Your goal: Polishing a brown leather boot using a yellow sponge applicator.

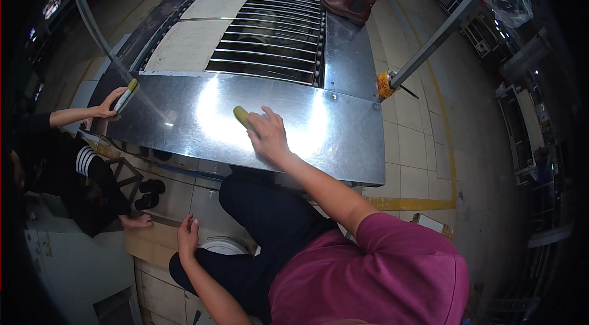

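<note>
My right hand (269, 136) reaches over the shiny metal tabletop (196, 135) and grips a yellow-green, elongated block with a rounded end (242, 116). Part of that block is hidden under my palm and fingers, so its exact kind cannot be told. One finger is lifted off it. My left hand (188, 236) hangs beside my knee, below the table edge, with thumb and fingers apart and nothing in it.
Behind the tabletop runs a conveyor of metal rods (270, 37) with pale boards (187, 46). Brown boots (353, 6) stand at its right. At left, a co-worker's hand (109, 104) holds a similar yellow-green and whitish block (127, 95). A slanted metal post (451, 18) rises at right.
</note>
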A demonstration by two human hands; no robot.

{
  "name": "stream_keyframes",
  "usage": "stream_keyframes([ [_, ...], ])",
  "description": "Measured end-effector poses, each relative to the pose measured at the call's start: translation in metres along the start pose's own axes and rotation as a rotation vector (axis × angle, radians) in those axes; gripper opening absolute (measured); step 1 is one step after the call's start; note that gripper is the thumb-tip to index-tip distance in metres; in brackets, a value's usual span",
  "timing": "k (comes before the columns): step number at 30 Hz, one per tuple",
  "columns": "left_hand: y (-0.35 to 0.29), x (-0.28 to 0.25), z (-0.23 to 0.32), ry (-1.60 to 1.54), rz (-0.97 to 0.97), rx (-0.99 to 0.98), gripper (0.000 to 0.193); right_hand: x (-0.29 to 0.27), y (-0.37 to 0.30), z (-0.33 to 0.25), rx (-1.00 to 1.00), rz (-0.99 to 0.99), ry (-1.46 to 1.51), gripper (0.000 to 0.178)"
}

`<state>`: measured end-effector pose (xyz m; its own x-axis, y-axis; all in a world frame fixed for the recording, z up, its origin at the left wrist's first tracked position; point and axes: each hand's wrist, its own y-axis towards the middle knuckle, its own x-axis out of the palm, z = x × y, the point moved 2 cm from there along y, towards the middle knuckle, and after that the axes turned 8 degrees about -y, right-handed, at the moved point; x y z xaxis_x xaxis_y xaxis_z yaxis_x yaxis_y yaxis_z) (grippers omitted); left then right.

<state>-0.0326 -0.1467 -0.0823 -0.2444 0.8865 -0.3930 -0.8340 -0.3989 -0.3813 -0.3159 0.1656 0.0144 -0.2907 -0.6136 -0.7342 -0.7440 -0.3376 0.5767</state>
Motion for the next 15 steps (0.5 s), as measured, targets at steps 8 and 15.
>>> stream_keyframes([
  [8,0.0,0.001,0.001,-0.013,-0.003,0.004,0.048,0.0,-0.002,-0.001,-0.007,0.005,-0.168,0.035],
  [15,0.0,-0.002,-0.006,-0.008,0.0,0.003,0.048,-0.004,0.002,-0.012,-0.051,-0.103,0.026,0.036],
])
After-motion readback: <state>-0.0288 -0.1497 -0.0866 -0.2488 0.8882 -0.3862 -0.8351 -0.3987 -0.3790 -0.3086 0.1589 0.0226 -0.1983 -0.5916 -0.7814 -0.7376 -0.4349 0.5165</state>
